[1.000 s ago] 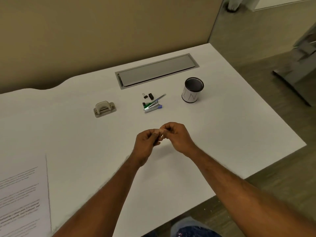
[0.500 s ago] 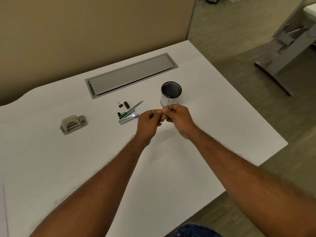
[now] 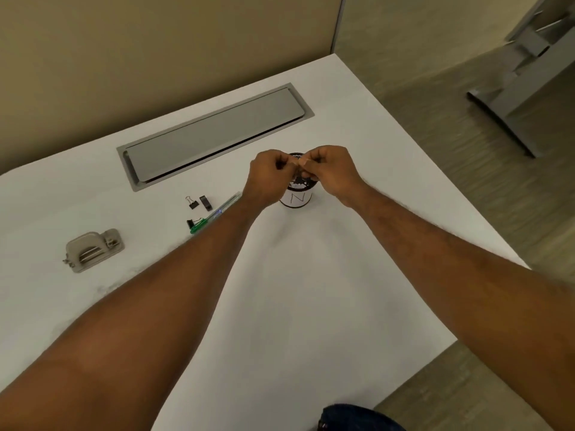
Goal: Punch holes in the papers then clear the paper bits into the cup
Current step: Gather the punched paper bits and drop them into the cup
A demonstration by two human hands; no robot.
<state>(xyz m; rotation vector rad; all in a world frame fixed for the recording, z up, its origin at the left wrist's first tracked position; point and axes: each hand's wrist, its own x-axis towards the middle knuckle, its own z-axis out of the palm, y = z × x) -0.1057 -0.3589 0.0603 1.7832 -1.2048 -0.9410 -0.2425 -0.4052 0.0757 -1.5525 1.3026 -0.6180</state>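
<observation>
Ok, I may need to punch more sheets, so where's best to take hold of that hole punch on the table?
Take the hole punch from above, thumb on its near long edge and fingers on the far one, spanning the base beneath the arched lever. It sits flat on the table with open space around, so a top approach looks easiest.

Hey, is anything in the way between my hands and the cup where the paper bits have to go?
Nothing visible. The left hand and right hand hang directly over the cup's open mouth, fingertips pinched together. The bits themselves are too small to make out.
</observation>
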